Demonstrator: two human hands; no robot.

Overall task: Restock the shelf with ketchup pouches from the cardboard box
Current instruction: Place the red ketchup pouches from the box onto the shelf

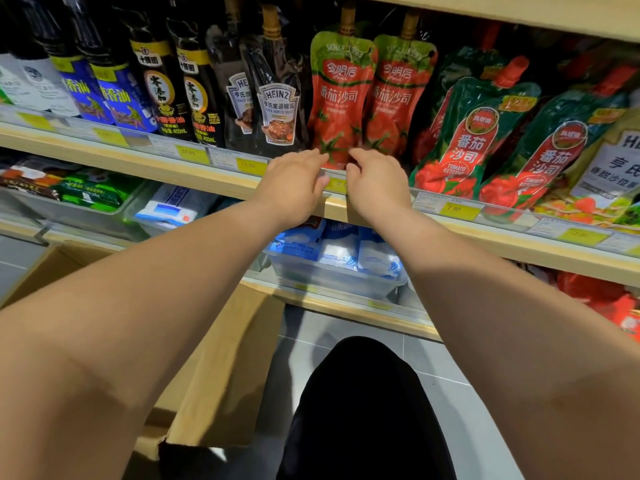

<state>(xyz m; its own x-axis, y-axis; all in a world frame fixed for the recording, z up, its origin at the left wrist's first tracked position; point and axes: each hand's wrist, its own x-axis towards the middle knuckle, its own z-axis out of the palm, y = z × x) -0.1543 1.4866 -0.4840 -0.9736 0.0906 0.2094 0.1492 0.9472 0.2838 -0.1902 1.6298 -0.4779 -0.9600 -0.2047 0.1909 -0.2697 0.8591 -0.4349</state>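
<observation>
Two red ketchup pouches [341,95] with green tops and brown caps stand upright, side by side, at the front of the wooden shelf [166,164]. Black pepper sauce pouches [278,112] stand to their left and green tomato ketchup pouches [474,140] lean to their right.

Both bare arms reach far forward to the foot of the left red pouch. The left hand [294,181] lies with its fingers nearly straight, tips against the pouch's bottom edge, and its thumb on the clear price rail [459,211]. Its grip is apart. The right hand [377,181] sits just beside it with its fingers bent, their tips at the foot of the same pouch. Whether that grip pinches the pouch or only touches it cannot be told.

The cardboard box [221,358] stands on the grey floor [450,410] near and to the left, under the left forearm, with its flap raised. Its inside is hidden.

Dark bottles [162,91] fill the far left of the shelf. Blue-and-white packets [339,251] lie in a clear bin on the shelf below.
</observation>
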